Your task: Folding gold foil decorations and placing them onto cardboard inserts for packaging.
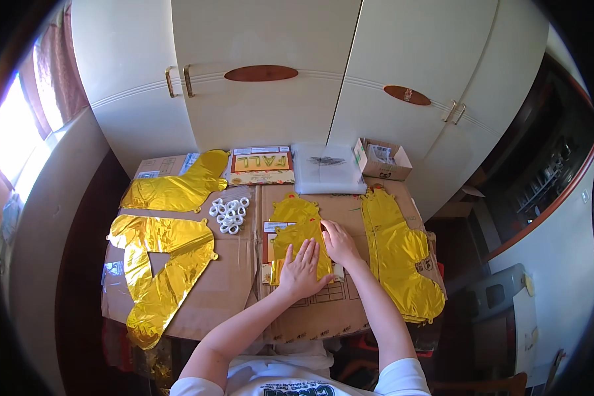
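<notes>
A gold foil balloon (296, 214), flat and uninflated, lies in front of me on top of a printed card (266, 254) whose left and lower edges show. My left hand (301, 269) rests flat on the balloon's lower part, fingers stretched out. At the balloon's right edge my right hand (339, 243) lies with its fingers extended, fingertips touching the foil near a small red mark. Whether anything thin sits under the right fingers is hidden. Left of the balloon is a pile of white ribbon rolls (230, 214).
Cardboard (234, 290) covers the table. Flat gold letter balloons lie left, an A-shaped one (178, 247) and another (178, 188), with a stack (399, 257) at right. Along the back are a printed card pack (261, 165), clear plastic bags (327, 175) and an open box (383, 162), before white cabinets (264, 112).
</notes>
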Action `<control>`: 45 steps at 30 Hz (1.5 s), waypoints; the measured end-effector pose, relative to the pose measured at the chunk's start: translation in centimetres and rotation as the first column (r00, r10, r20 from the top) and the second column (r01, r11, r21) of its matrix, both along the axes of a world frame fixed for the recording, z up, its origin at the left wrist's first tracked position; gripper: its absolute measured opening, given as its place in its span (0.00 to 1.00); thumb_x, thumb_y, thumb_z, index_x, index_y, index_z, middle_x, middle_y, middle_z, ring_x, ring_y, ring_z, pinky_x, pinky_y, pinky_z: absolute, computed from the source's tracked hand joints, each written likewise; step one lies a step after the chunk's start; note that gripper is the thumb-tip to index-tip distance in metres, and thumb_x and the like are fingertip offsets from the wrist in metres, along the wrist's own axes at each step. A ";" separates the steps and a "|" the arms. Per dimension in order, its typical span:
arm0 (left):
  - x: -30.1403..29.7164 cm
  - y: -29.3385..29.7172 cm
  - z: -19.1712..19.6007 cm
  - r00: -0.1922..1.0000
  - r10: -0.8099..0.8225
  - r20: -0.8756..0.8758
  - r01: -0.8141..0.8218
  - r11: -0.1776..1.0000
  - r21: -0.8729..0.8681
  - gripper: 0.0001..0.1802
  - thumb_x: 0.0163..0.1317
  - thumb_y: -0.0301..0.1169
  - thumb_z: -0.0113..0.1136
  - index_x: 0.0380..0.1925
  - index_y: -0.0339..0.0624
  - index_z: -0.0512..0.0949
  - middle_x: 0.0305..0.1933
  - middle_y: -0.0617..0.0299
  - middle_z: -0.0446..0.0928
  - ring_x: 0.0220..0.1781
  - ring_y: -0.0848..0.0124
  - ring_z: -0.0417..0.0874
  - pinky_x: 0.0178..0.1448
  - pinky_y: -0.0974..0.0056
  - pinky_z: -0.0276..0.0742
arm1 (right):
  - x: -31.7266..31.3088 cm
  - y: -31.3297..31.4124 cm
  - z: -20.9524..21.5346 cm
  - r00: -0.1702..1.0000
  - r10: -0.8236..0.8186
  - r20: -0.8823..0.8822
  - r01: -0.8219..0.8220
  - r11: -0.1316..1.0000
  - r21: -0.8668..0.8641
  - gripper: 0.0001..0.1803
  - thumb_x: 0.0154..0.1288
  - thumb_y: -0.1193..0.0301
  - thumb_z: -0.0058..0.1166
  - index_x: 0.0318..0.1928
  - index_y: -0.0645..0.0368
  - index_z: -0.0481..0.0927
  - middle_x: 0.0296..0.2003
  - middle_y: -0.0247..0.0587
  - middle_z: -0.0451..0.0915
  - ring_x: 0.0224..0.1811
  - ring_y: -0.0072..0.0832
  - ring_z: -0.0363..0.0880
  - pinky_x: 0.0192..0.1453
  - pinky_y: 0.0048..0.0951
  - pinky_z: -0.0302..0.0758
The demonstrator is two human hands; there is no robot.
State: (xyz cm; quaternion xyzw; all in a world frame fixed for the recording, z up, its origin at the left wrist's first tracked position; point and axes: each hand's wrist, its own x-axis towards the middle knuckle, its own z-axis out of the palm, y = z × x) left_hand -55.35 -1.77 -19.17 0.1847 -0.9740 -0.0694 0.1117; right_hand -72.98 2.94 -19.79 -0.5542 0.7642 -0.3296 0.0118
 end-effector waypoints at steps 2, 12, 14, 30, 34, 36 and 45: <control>-0.1 0.0 0.3 1.000 0.007 0.000 -0.007 1.000 0.006 0.51 0.64 0.67 0.38 0.71 0.33 0.55 0.77 0.50 0.53 0.80 0.61 0.49 0.79 0.43 0.39 | 0.0 0.0 0.1 1.000 -0.009 -0.001 0.009 1.000 0.017 0.20 0.71 0.68 0.42 0.59 0.64 0.71 0.57 0.54 0.74 0.61 0.48 0.71 0.65 0.42 0.69; -0.3 -0.1 -1.4 0.998 0.024 -0.054 -0.026 0.999 -0.035 0.39 0.70 0.51 0.38 0.71 0.33 0.55 0.77 0.49 0.53 0.80 0.61 0.49 0.79 0.47 0.39 | 0.2 1.5 0.6 0.990 0.128 0.063 -0.127 0.992 -0.027 0.31 0.69 0.62 0.51 0.68 0.60 0.61 0.67 0.55 0.62 0.72 0.50 0.58 0.74 0.44 0.57; -0.3 -0.1 -1.2 0.998 0.033 -0.056 -0.036 0.998 -0.042 0.38 0.69 0.48 0.40 0.71 0.32 0.55 0.77 0.48 0.53 0.80 0.61 0.50 0.80 0.47 0.39 | 0.6 2.7 0.8 0.983 0.176 0.058 -0.177 0.984 0.012 0.33 0.68 0.61 0.52 0.70 0.57 0.60 0.70 0.52 0.58 0.74 0.49 0.53 0.76 0.46 0.54; 1.5 -2.1 -0.1 0.989 0.046 -0.141 -0.046 0.999 0.003 0.43 0.68 0.56 0.44 0.68 0.28 0.58 0.73 0.42 0.60 0.77 0.54 0.56 0.78 0.49 0.48 | 2.3 4.2 1.3 0.929 0.233 -0.288 -0.145 0.944 0.296 0.35 0.71 0.54 0.48 0.73 0.47 0.56 0.74 0.45 0.52 0.75 0.39 0.55 0.76 0.47 0.53; 2.2 -2.5 0.9 0.994 0.017 -0.105 -0.016 1.000 0.010 0.44 0.68 0.58 0.43 0.69 0.30 0.58 0.73 0.42 0.59 0.77 0.53 0.55 0.78 0.49 0.48 | 2.2 4.2 1.3 0.937 0.233 -0.262 -0.145 0.938 0.315 0.34 0.72 0.52 0.47 0.73 0.46 0.56 0.74 0.45 0.51 0.75 0.39 0.55 0.76 0.47 0.52; 2.4 -2.7 1.1 0.997 0.005 -0.075 -0.005 1.000 0.002 0.44 0.68 0.59 0.41 0.69 0.31 0.58 0.73 0.42 0.58 0.77 0.54 0.55 0.78 0.49 0.48 | 2.2 4.1 1.1 0.932 0.234 -0.277 -0.143 0.939 0.312 0.34 0.72 0.52 0.46 0.73 0.46 0.56 0.74 0.46 0.51 0.75 0.39 0.55 0.76 0.47 0.52; 5.3 -5.3 0.7 0.991 0.070 -0.117 -0.058 0.993 0.101 0.38 0.69 0.48 0.47 0.70 0.32 0.56 0.74 0.45 0.57 0.77 0.54 0.55 0.77 0.49 0.50 | 2.0 3.9 0.9 0.933 0.241 -0.268 -0.146 0.932 0.331 0.35 0.73 0.51 0.44 0.74 0.44 0.53 0.74 0.45 0.51 0.76 0.39 0.53 0.77 0.47 0.50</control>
